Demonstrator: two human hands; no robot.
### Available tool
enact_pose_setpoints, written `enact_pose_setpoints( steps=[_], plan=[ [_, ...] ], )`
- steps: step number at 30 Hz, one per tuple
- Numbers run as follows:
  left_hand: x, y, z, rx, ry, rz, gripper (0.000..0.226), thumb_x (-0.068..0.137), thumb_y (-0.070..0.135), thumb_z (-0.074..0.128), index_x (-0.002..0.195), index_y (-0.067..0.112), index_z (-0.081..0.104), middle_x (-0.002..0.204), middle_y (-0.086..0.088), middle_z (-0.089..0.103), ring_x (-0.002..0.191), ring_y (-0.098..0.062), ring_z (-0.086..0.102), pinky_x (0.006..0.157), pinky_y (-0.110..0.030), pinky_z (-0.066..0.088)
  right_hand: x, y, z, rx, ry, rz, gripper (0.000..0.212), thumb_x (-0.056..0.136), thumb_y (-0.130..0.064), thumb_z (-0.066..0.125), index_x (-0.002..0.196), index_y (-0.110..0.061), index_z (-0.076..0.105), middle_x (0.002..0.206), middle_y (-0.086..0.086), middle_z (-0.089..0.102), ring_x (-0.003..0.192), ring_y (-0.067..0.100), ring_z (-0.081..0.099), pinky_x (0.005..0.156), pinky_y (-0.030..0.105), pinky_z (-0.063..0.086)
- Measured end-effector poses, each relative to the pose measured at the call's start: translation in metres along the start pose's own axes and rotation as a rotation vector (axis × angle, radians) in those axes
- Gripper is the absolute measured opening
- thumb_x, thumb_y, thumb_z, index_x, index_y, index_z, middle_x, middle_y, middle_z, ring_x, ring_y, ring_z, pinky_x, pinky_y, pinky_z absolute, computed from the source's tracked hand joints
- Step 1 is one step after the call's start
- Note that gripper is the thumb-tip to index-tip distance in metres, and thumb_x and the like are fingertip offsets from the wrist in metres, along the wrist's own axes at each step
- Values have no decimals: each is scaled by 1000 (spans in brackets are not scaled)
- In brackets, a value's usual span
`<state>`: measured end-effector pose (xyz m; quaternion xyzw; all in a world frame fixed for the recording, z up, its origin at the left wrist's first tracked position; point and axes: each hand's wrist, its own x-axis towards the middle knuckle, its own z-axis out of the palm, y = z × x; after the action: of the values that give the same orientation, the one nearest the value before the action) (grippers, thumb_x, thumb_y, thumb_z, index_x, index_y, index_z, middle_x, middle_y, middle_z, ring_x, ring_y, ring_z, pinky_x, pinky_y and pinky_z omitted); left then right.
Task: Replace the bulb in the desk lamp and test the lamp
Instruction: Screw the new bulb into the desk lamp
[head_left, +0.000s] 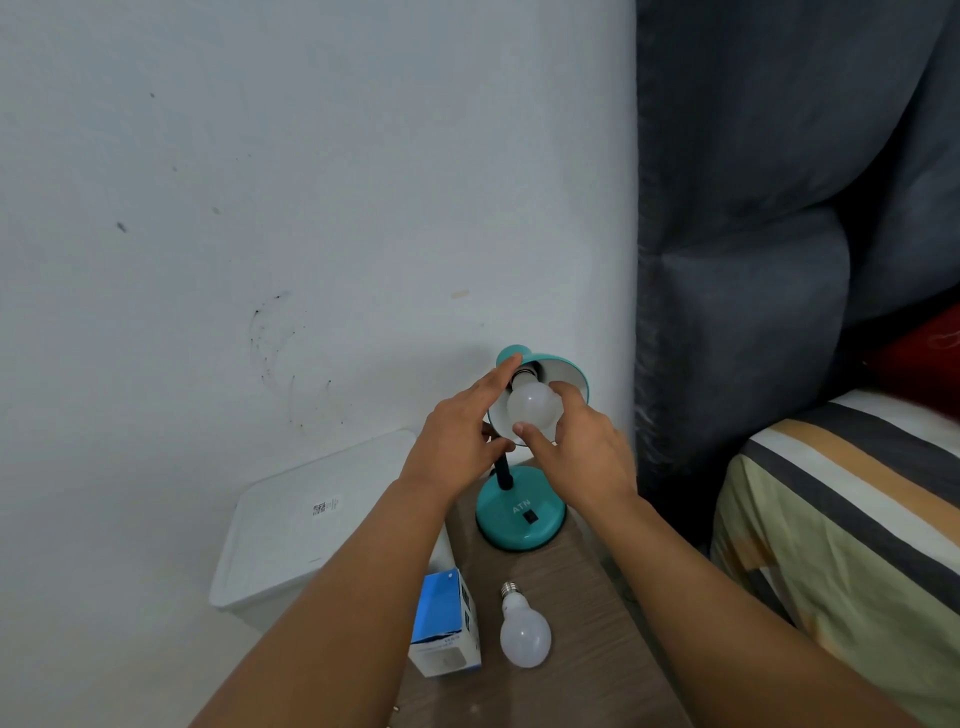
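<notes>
A teal desk lamp (521, 517) stands on a small wooden table (582, 587) against the wall, its shade (569, 366) tilted toward me. A white bulb (532, 405) sits in the shade's socket. My right hand (576, 452) grips that bulb with thumb below and fingers at its right side. My left hand (462, 431) holds the shade's left rim, fingers stretched up along it. A second white bulb (524, 631) lies loose on the table in front of the lamp, screw base pointing away from me. A blue and white bulb box (445, 626) lies to its left.
A white lidded plastic bin (311, 519) stands left of the table, below the wall. A dark grey curtain (737, 234) hangs to the right. A bed with a striped cover (841, 525) is at the right edge.
</notes>
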<state>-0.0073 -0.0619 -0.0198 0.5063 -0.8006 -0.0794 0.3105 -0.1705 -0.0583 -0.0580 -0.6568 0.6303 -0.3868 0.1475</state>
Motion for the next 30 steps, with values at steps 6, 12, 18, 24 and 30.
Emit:
enact_pose_setpoints(
  steps=[6, 12, 18, 24, 30],
  plan=[
    [0, 1, -1, 21, 1, -14, 95, 80, 14, 81, 151, 44, 26, 134, 3, 60, 100, -13, 68, 79, 2, 40, -4, 0, 0, 3, 24, -32, 70, 81, -60, 63, 138, -34, 31, 117, -1, 63, 99, 22, 64, 78, 41, 56],
    [0, 0, 1, -10, -7, -21, 97, 78, 9, 80, 151, 44, 27, 134, 5, 60, 101, -11, 68, 81, -1, 43, 0, -1, -3, -52, 41, -84, 61, 83, -53, 65, 135, -36, 37, 119, -3, 59, 99, 19, 60, 75, 38, 55],
    [0, 1, 1, 3, -4, -14, 95, 79, 9, 79, 151, 44, 27, 133, 3, 61, 99, -12, 68, 80, -1, 42, -5, -2, 1, -29, 52, -59, 59, 89, -54, 59, 140, -31, 39, 122, 0, 60, 105, 22, 59, 77, 37, 50],
    [1, 1, 1, 52, -8, -26, 96, 79, 11, 79, 152, 42, 25, 136, 2, 59, 103, -12, 65, 80, 2, 39, -6, -3, 3, 25, 54, -33, 60, 87, -54, 61, 139, -32, 40, 123, 0, 62, 105, 22, 60, 79, 37, 52],
    [-4, 17, -5, 164, -111, -118, 114, 78, 31, 81, 150, 53, -4, 163, 0, 20, 143, -21, 34, 108, -38, 41, -17, -3, -13, -49, 32, -71, 69, 85, -53, 61, 145, -36, 31, 122, -3, 56, 108, 18, 55, 80, 35, 52]
  ],
)
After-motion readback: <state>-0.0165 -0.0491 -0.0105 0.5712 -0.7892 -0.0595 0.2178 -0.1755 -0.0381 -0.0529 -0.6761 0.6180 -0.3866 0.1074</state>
